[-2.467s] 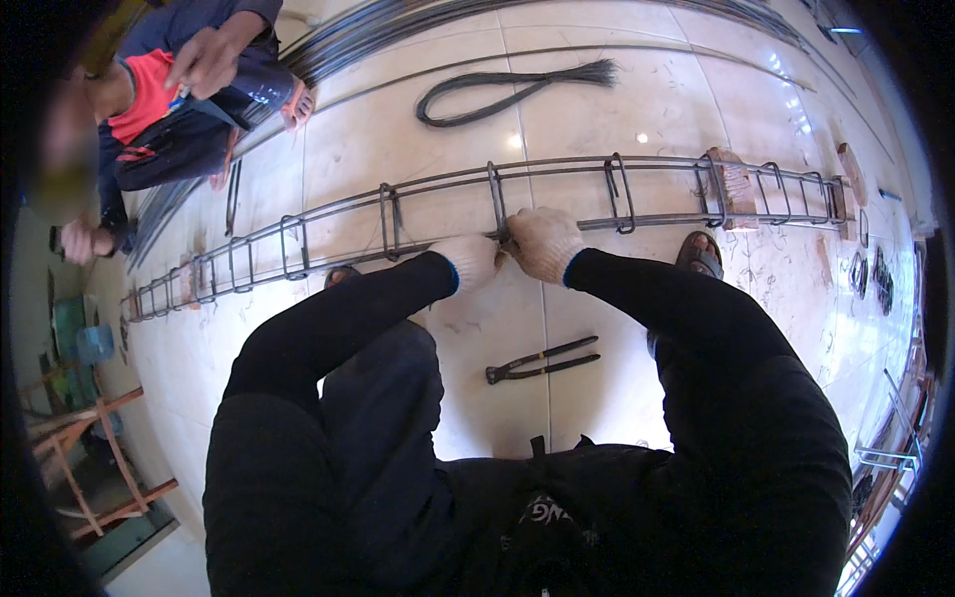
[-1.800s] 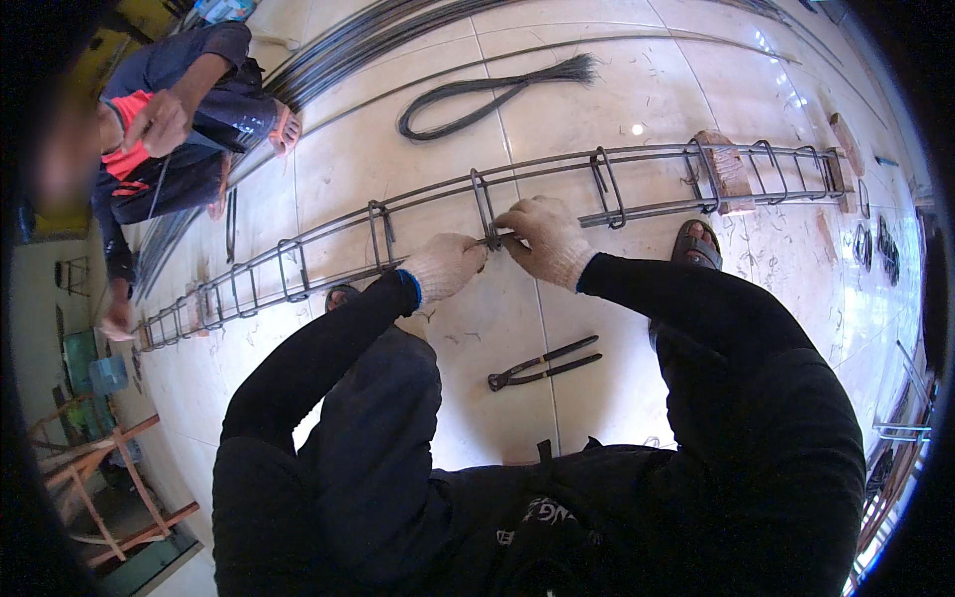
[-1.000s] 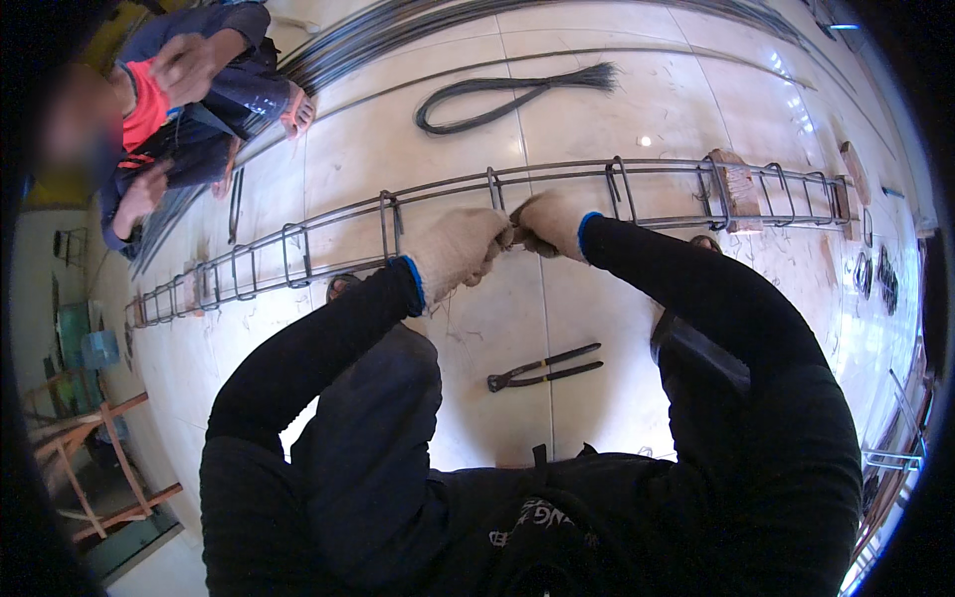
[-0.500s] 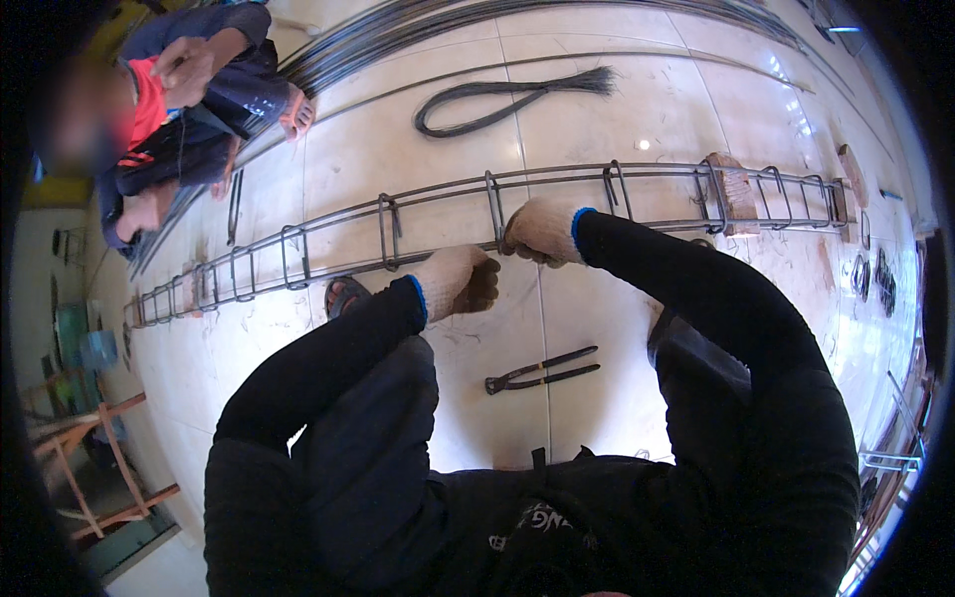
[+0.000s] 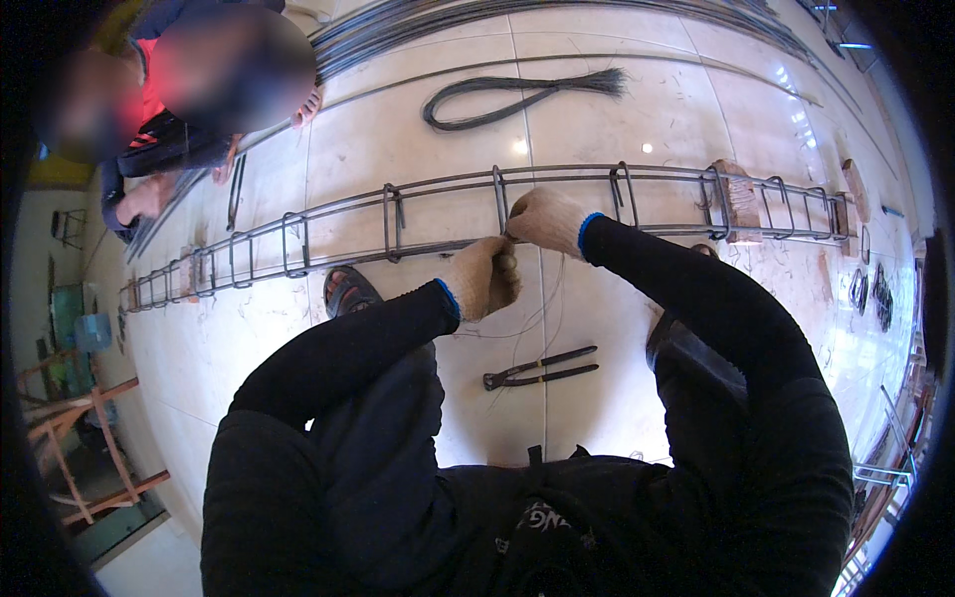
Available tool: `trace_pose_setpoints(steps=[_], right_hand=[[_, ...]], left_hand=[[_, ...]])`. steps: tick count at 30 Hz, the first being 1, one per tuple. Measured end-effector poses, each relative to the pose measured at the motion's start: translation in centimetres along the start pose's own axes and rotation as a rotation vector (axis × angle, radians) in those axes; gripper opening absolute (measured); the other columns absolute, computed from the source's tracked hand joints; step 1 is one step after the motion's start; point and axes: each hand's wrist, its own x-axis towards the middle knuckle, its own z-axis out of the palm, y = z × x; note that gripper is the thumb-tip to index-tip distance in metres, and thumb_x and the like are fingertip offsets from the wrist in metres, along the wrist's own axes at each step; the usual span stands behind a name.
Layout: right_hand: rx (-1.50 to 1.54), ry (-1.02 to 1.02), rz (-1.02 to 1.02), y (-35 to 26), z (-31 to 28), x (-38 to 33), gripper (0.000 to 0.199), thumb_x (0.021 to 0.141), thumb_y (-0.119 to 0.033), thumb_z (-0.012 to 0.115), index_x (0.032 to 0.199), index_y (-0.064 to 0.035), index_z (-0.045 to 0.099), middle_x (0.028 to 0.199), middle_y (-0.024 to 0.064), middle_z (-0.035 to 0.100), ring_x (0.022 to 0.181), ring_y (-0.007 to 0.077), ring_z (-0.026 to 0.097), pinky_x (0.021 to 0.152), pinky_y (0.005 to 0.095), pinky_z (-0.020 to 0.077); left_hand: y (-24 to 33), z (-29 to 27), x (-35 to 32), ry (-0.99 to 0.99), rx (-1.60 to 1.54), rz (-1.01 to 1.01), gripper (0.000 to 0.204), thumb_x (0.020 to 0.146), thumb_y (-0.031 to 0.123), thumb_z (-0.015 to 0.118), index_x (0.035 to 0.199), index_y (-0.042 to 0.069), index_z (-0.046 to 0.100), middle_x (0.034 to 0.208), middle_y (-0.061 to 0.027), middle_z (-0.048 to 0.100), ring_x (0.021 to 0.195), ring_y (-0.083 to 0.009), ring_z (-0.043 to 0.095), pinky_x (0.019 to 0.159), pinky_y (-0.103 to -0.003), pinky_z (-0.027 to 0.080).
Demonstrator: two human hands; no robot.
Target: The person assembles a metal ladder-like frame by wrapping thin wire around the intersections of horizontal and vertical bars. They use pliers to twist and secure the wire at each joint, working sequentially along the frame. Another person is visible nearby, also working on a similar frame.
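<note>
Both my hands wear pale knitted gloves with blue cuffs and meet at the near bars of a long, narrow rebar cage. My right hand is closed in a pinch beside a stirrup, with thin tie wire trailing below it. My left hand is just below and left, its fingers curled and their tips close to the right hand's, seemingly on the same wire. The exact grip is hidden by the gloves. Nearer me, black-handled end-cutting pincers lie on the tiles.
A looped bundle of wire lies beyond the cage. Long steel rods run along the far side. Wooden blocks prop the cage. Another person crouches at the far left. My sandalled foot is by the cage.
My left hand has shifted right and slightly down, and its fingertips now come against the right hand's. The right hand stays by the stirrup. Thin wire strands now show below the hands.
</note>
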Motion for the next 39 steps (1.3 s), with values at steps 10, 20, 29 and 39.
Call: trace_pose_setpoints(steps=[10, 20, 29, 39], right_hand=[[0.637, -0.156, 0.762, -2.0, -1.6, -2.8, 0.032, 0.096, -0.022, 0.052, 0.105, -0.0069, 0.079, 0.104, 0.0217, 0.076, 0.096, 0.042, 0.075, 0.086, 0.0491, 0.0608], [0.34, -0.154, 0.65, -7.3, 3.4, -3.8, 0.022, 0.097, -0.015, 0.056, 0.11, -0.0042, 0.07, 0.098, 0.0227, 0.076, 0.093, 0.0422, 0.074, 0.082, 0.0533, 0.0587], [0.578, 0.098, 0.755, -8.6, 5.0, -5.1, 0.022, 0.1, -0.018, 0.055, 0.107, -0.003, 0.069, 0.095, 0.0263, 0.073, 0.091, 0.0457, 0.071, 0.08, 0.0524, 0.0574], [0.403, -0.009, 0.598, -7.2, 1.2, -5.0, 0.024, 0.101, -0.02, 0.052, 0.102, -0.0048, 0.071, 0.093, 0.0229, 0.074, 0.089, 0.0432, 0.073, 0.08, 0.0534, 0.0579]], left_hand=[[-0.3, 0.4, -0.9, 0.239, 0.289, 0.195, 0.019, 0.098, 0.024, 0.06, 0.085, 0.012, 0.056, 0.067, 0.0001, 0.047, 0.057, -0.0164, 0.048, 0.058, -0.035, 0.048], [2.1, -4.6, 3.2, 0.248, 0.943, 0.766, 0.016, 0.099, 0.022, 0.056, 0.095, 0.007, 0.06, 0.07, -0.005, 0.05, 0.061, -0.0169, 0.053, 0.057, -0.032, 0.048], [6.0, 0.7, -3.0, 0.325, 1.033, 0.506, 0.04, 0.107, 0.043, 0.055, 0.103, 0.004, 0.065, 0.083, -0.0045, 0.064, 0.065, -0.0169, 0.058, 0.059, -0.032, 0.049], [3.6, 2.0, -1.3, 0.264, 0.457, -0.045, 0.038, 0.106, 0.047, 0.051, 0.098, 0.013, 0.064, 0.072, 0.0016, 0.058, 0.055, -0.0108, 0.052, 0.048, -0.029, 0.047]])
